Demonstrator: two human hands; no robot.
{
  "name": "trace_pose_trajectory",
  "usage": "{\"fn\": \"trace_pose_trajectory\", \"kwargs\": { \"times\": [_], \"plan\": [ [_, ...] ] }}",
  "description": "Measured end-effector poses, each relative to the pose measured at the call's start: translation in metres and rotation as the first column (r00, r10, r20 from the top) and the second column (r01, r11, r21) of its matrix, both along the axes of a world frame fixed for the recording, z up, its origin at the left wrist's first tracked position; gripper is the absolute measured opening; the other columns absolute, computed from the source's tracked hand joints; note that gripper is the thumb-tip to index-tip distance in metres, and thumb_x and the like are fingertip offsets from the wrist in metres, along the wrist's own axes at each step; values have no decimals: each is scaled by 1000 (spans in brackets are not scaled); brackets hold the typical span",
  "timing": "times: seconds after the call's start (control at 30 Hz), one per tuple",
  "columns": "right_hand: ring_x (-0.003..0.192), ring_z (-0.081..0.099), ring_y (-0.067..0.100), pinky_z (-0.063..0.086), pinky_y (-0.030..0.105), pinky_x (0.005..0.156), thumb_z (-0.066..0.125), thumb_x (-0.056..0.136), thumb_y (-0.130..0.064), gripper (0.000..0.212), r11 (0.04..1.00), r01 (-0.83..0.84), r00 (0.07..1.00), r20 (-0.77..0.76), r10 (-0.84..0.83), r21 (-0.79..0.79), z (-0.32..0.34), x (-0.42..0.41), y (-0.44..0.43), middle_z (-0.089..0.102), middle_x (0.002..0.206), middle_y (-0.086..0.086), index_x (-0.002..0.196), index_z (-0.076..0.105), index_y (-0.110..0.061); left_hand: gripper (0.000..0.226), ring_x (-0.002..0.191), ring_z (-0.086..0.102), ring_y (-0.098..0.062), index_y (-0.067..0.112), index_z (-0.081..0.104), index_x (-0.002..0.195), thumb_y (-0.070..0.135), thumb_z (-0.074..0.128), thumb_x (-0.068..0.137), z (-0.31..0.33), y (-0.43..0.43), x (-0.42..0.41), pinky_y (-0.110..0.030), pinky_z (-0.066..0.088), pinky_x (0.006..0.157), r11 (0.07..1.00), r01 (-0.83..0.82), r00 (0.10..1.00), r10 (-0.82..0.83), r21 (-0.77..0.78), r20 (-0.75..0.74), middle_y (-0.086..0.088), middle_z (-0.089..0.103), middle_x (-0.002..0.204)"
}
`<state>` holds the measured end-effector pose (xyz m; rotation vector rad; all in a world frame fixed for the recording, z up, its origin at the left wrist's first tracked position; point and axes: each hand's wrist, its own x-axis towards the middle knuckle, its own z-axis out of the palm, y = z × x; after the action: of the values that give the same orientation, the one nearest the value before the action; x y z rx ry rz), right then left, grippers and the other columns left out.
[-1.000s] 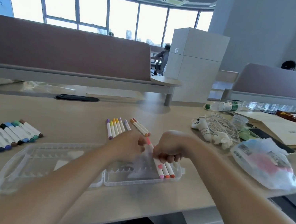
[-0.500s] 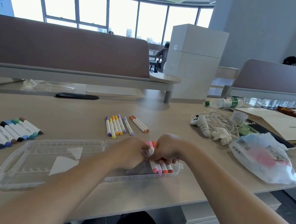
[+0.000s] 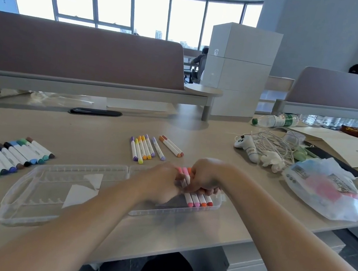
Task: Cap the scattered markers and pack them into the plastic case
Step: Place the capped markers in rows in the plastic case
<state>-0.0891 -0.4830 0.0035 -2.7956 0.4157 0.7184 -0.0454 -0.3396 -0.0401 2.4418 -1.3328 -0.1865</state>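
An open clear plastic case [image 3: 49,188] lies flat near the desk's front edge. In its right half sits a short row of capped markers [image 3: 198,201] with pink, orange and red caps. Both my hands meet over that row. My left hand [image 3: 161,181] pinches the leftmost pink marker from the left side. My right hand [image 3: 206,176] curls its fingers over the same marker and its neighbours, hiding their middles. Loose purple and yellow markers [image 3: 143,147] and an orange-brown pair [image 3: 171,146] lie behind the case. Several blue and green markers [image 3: 7,156] lie in a row at left.
A full plastic bag [image 3: 327,192] lies to the right, with a white game controller [image 3: 248,147] and tangled cables behind it. A water bottle [image 3: 275,120] lies further back. A black cable cover [image 3: 95,112] sits before the brown divider. The desk edge runs just below the case.
The pink marker, held above the case between both hands, has come down into the row beside the others. Both hands have sunk lower onto the case.
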Motion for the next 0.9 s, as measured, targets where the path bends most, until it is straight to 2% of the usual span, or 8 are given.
{"fn": "trace_pose_trajectory", "kwargs": {
  "times": [0.13,0.27,0.4,0.5,0.63,0.77,0.83,0.9],
  "plan": [
    [44,42,12,38,18,43,57,98,-35,37,1000,-27,1000,-14,27,-4,1,2,-3,47,56,1,69,50,-13,29,113,57,-20,18,67,120,20,52,95,2,1,4,-25,43,87,999,-35,996,33,25,79,0,60,125],
    [37,41,9,37,15,42,55,99,-33,37,999,-26,998,-49,27,21,2,5,-4,46,54,0,68,50,-13,31,87,58,-15,23,69,105,9,46,90,2,1,5,-17,37,65,999,7,1000,-8,51,10,2,65,113],
    [36,42,10,36,12,41,60,96,-32,36,999,-23,999,-30,24,38,1,6,-7,48,47,-2,66,53,-13,27,95,59,-19,21,70,104,12,47,90,2,-1,7,-25,42,74,999,-33,999,33,20,-24,1,65,114],
    [44,43,13,37,19,49,66,91,-31,31,993,-22,1000,4,22,113,1,5,-14,52,53,-1,67,59,-12,29,98,60,-21,22,69,109,14,45,94,7,0,6,-25,44,74,999,-42,997,43,8,-60,1,64,117],
    [55,44,22,35,24,51,62,91,-38,31,988,30,991,124,-49,153,4,15,-21,56,66,8,76,64,-11,30,96,62,-15,27,66,122,26,48,98,14,5,16,-25,51,79,974,-186,975,166,-127,-149,3,67,119],
    [43,44,16,35,17,42,59,97,-27,27,990,100,950,287,-125,102,8,42,-26,54,54,4,77,62,-8,27,96,61,-15,25,69,113,23,45,99,27,9,38,-31,46,90,934,-299,950,272,-195,-156,0,70,112],
    [38,41,12,30,14,36,61,96,-21,22,984,150,928,331,-174,97,5,62,-29,50,42,-1,79,58,-7,24,81,62,-11,26,69,103,23,46,97,32,9,51,-39,42,101,909,-354,932,322,-219,-169,0,73,99],
    [45,42,14,32,19,41,66,92,-18,17,981,181,894,402,-196,75,-1,84,-33,52,51,1,83,61,-5,22,80,65,-11,28,69,97,23,47,96,38,8,64,-44,43,101,893,-382,919,341,-237,-198,1,73,92]
  ]
}}
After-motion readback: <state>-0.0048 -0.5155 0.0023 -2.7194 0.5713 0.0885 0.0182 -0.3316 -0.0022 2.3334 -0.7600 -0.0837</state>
